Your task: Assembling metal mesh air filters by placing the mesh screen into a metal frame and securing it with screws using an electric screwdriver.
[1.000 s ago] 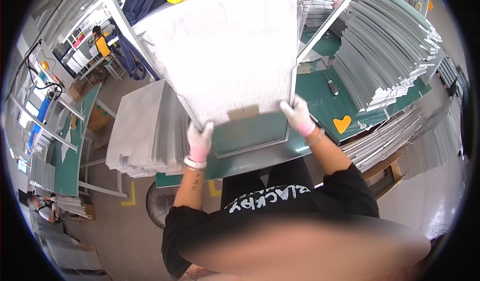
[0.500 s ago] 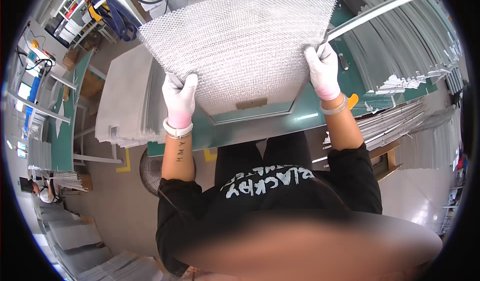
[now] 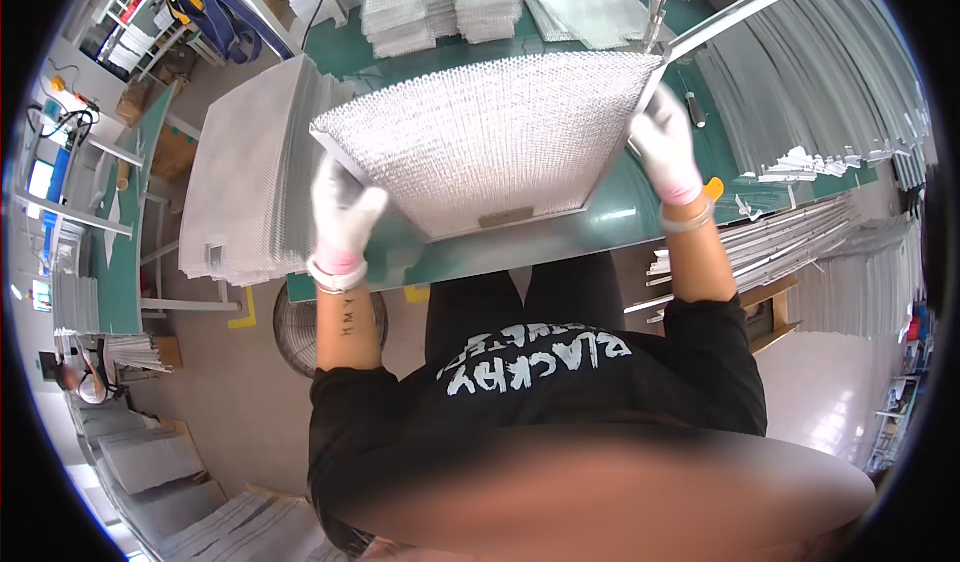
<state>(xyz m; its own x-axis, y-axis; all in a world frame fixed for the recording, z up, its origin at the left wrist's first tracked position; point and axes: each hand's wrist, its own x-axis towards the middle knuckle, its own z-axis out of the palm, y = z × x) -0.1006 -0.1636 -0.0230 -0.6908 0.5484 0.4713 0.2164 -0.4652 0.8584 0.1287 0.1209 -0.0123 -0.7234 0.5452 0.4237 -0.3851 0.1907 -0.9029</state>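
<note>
A silvery mesh panel (image 3: 490, 142) lies within a thin metal frame (image 3: 347, 162), tilted over the green table, its near edge low and its far edge raised. A small tan label (image 3: 507, 218) shows near the near edge. My gloved left hand (image 3: 343, 212) grips the frame's left side, thumb apart on the near face and fingers partly hidden along the edge. At the frame's right side my gloved right hand (image 3: 664, 147), slightly blurred, has its fingers curled at the edge. From the far right corner a metal strip (image 3: 760, 7) sticks out to the right.
Mesh sheets are stacked at the left (image 3: 240, 172) and at the back (image 3: 440, 2) of the green table (image 3: 470, 270). Long metal strips (image 3: 810, 92) fill the right side. A screwdriver (image 3: 694, 109) lies beyond my right hand. A round floor fan (image 3: 300, 337) stands below the table.
The mesh has dropped lower and nearer and now lies between the frame's sides. My left hand has moved slightly down and left, my right hand slightly right. The stacks behind have come into view.
</note>
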